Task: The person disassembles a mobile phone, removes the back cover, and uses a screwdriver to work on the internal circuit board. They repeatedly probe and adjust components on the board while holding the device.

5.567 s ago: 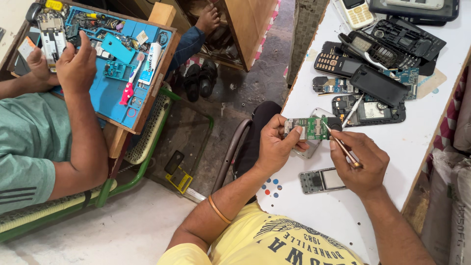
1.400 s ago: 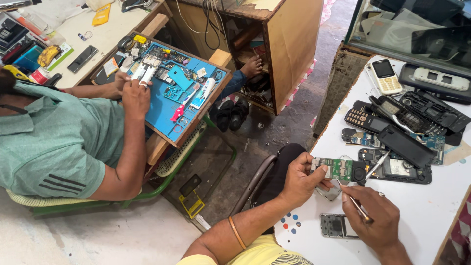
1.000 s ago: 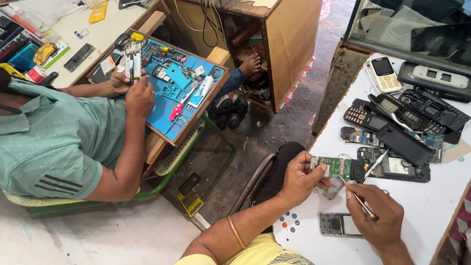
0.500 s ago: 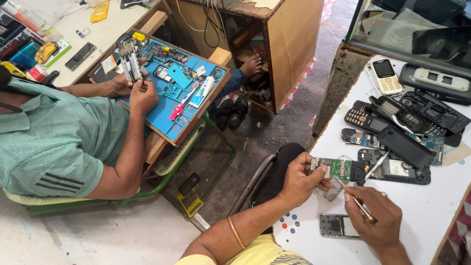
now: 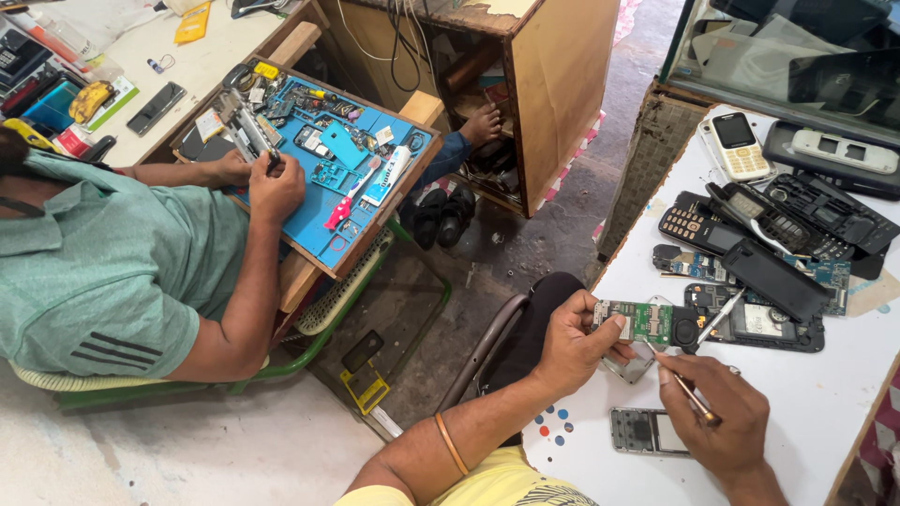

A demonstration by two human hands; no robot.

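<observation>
Spreading across the right side, the white counter carries a scatter of opened phones, while a co-worker in a green shirt bends over a blue work mat at the left. Among the phones lie a black back cover, a cream keypad handset and a bare grey phone frame.

Just above the counter's near edge, the left hand is closed on the short end of a green circuit board, thumb on top and fingers beneath. The right hand is pinched on a thin metal tool, held like a pen, its tip reaching up to the board's lower edge.

That board looks light, stiff and thin, probably fragile at its soldered parts; I judge it best gripped by its bare edges, as now, rather than across the face.
</observation>
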